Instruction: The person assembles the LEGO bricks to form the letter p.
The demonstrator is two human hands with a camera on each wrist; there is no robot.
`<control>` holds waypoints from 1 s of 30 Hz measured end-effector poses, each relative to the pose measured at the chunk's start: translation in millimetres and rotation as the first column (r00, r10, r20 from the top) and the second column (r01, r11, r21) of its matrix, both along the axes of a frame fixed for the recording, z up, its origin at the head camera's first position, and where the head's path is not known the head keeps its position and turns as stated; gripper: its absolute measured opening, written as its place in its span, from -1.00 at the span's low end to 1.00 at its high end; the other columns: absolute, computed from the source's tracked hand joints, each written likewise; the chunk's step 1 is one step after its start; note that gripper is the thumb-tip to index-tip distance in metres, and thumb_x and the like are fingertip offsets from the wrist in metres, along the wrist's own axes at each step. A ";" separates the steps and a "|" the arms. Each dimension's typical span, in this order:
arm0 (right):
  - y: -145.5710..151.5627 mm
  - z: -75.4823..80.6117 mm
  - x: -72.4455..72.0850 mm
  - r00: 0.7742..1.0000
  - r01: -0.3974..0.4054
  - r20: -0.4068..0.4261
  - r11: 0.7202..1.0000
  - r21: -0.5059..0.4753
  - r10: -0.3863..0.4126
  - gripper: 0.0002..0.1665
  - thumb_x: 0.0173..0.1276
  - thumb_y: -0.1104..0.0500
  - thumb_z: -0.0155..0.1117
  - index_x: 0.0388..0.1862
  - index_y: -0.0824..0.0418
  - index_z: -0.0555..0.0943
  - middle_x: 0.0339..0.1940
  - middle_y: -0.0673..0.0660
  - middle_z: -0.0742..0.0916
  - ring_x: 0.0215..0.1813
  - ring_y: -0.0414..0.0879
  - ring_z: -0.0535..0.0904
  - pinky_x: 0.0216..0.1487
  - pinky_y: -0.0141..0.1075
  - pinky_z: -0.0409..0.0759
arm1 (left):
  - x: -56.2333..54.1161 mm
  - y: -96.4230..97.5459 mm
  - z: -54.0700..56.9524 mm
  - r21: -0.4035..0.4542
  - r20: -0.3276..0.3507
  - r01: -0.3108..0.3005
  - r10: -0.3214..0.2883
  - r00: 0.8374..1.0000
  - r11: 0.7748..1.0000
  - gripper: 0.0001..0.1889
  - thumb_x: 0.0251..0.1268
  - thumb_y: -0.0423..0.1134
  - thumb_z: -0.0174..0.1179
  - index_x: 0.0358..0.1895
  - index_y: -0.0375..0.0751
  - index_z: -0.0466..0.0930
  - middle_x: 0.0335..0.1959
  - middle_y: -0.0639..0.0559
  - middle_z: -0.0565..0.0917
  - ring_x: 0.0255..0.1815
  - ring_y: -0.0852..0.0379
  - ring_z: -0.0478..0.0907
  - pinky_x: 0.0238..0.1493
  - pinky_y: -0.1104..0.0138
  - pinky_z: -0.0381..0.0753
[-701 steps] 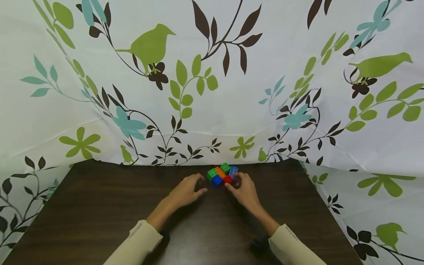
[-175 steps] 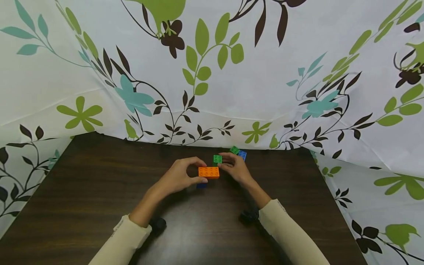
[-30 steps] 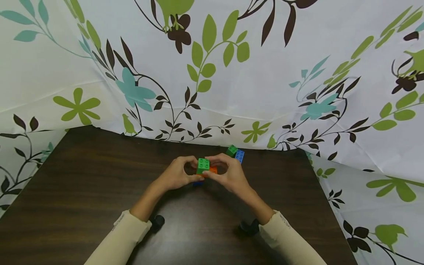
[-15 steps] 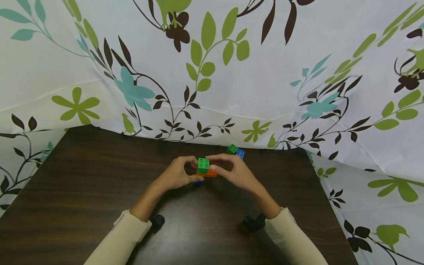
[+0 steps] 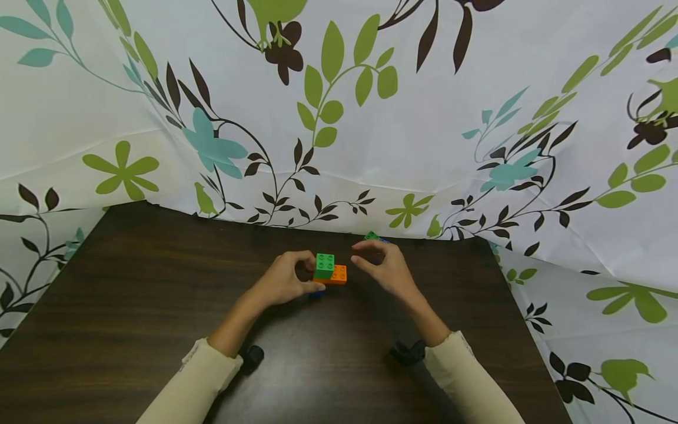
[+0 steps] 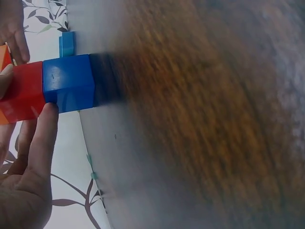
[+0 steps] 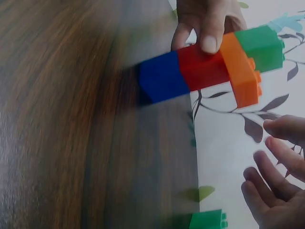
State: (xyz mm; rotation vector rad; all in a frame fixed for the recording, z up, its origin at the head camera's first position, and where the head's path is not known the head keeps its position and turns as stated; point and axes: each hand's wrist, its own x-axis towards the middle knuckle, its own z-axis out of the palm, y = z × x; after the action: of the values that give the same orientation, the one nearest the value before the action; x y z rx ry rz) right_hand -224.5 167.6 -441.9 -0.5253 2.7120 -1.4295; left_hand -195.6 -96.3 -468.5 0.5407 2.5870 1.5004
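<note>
A tower of toy building bricks stands near the middle of the table, pinched between the thumb and fingers of my left hand (image 5: pixel 278 282). In the right wrist view its blue brick (image 7: pixel 162 76) is lowest, then a red brick (image 7: pixel 205 71), a longer orange brick (image 7: pixel 242 76) and a green brick (image 7: pixel 261 46) on top. The left thumb presses the red brick. The orange brick's free end, studs bare, juts out to the right. My right hand (image 5: pixel 389 271) is apart from the tower on its right, fingers loosely bent, holding nothing.
Behind the right hand, near the table's back edge, lie another green brick (image 5: pixel 372 235) and a blue brick (image 6: pixel 67 44), partly hidden in the head view. A patterned cloth (image 5: pixel 360 159) hangs behind the dark wooden table (image 5: pixel 159 282).
Earlier the bricks lay clustered; later the right hand brought a green brick, now atop the orange one. Over the last second the right hand let go and drew back rightward; the left stayed.
</note>
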 end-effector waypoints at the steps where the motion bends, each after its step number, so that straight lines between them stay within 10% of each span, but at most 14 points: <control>1: 0.7 -0.5 -0.8 1.000 0.019 0.000 1.000 0.006 -0.019 -0.68 0.45 0.21 0.51 0.11 0.30 0.76 0.12 0.26 0.82 0.20 0.22 0.75 0.33 0.22 0.65 | 0.3 -0.1 0.1 -0.002 0.004 -0.003 0.003 1.000 1.000 -0.67 0.07 -0.25 0.68 -0.23 -0.10 0.65 -0.24 0.01 0.71 -0.14 0.04 0.59 0.00 0.12 0.57; 24: 18.9 -28.3 -28.2 0.955 0.295 -0.046 0.954 0.056 -0.293 -0.58 0.32 0.20 0.62 0.10 0.33 0.74 0.12 0.37 0.80 0.13 0.25 0.77 0.19 0.10 0.74 | 6.8 -10.0 2.9 -0.122 0.040 0.090 -0.086 0.996 0.988 -0.43 0.19 -0.17 0.64 0.22 -0.18 0.61 0.08 -0.03 0.78 0.19 -0.06 0.69 0.31 -0.06 0.64; 30: 22.9 -35.7 -38.4 0.942 0.333 -0.083 0.938 0.095 -0.325 -0.45 0.35 0.16 0.61 0.25 0.32 0.69 0.17 0.39 0.79 0.06 0.25 0.77 0.14 0.10 0.74 | 9.9 -13.8 18.0 -0.019 0.012 0.079 -0.079 0.997 0.997 -0.35 0.20 -0.18 0.63 0.32 -0.18 0.56 0.15 -0.13 0.76 0.18 -0.14 0.72 0.12 0.02 0.77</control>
State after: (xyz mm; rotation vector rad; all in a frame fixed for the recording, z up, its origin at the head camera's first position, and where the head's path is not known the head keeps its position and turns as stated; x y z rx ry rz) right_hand -263.0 190.5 -477.5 -0.1152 3.0210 -1.3338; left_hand -185.7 -110.1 -450.5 0.6222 2.5370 1.4482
